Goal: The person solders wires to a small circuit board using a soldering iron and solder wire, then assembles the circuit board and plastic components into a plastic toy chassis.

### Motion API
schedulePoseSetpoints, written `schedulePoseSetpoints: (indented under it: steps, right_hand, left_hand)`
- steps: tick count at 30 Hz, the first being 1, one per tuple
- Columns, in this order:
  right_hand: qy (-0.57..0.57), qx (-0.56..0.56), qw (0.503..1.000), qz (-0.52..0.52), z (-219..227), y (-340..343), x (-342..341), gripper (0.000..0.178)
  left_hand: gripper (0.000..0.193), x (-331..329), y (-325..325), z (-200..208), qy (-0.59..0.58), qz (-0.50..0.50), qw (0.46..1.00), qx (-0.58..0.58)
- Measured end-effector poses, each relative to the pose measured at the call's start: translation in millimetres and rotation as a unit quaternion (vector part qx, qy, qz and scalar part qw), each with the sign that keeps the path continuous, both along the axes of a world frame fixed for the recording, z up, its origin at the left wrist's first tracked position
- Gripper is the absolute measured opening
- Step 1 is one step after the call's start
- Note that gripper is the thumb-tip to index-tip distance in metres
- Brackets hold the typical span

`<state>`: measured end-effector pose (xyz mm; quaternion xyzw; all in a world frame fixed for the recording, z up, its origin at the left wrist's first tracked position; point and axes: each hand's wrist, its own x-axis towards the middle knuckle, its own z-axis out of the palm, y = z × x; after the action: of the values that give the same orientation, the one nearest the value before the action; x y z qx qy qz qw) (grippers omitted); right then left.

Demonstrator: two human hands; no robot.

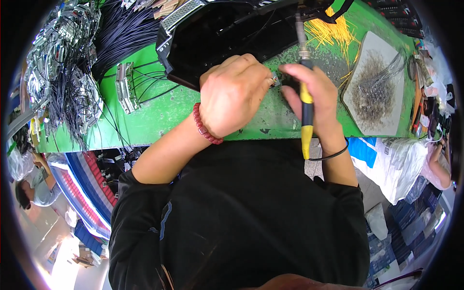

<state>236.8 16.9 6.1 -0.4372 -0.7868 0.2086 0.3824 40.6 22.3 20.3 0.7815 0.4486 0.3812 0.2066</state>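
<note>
My left hand [234,92], with a dark red bead bracelet at the wrist, is closed, its fingertips pinching a small metallic connector [275,81] near the middle of the bench. Most of that part is hidden by the fingers. A yellow-and-black soldering iron [307,135] runs through my right hand [325,94], its metal end pointing away from me. The thumb and index finger of that hand are spread toward the small part, without touching it. Beyond my left hand lies a glossy black tray-like housing [212,48] with silver trim.
The green bench [164,121] carries metal brackets with black leads [126,89] and a heap of similar parts [67,63] at left. Black cables [128,36] lie behind. Yellow wires [333,31] and a stained grey slab [386,116] are at right. Other people appear at both sides.
</note>
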Motion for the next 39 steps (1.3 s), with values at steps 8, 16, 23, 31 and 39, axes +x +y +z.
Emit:
schedulePoseSetpoints:
  steps: [8, 16, 23, 31, 39]
  right_hand:
    - [-0.11, 0.038, 0.993, -0.024, -2.1, -3.6, -9.9, 0.049]
    - [-0.098, 0.046, 0.99, -0.091, -9.0, -17.5, -14.0, 0.048]
    - [-0.072, 0.035, 0.993, -0.091, -10.5, -16.4, -13.4, 0.044]
    - [-0.074, 0.02, 0.993, -0.088, -9.4, -16.3, -11.7, 0.053]
    - [-0.06, 0.036, 0.994, -0.082, -11.1, -14.1, -12.3, 0.047]
  left_hand:
    - [0.01, 0.0, -4.1, -0.2, 0.074, -0.001, 0.997, 0.002]
    - [0.011, 6.1, 0.8, -13.0, 0.069, -0.015, 0.997, 0.03]
    - [0.013, 15.0, -1.4, -10.9, 0.137, 0.0, 0.99, 0.034]
    - [0.013, 15.6, -0.1, -16.3, 0.164, 0.008, 0.985, 0.044]
    - [0.013, 17.3, 0.5, -17.3, 0.154, 0.003, 0.987, 0.046]
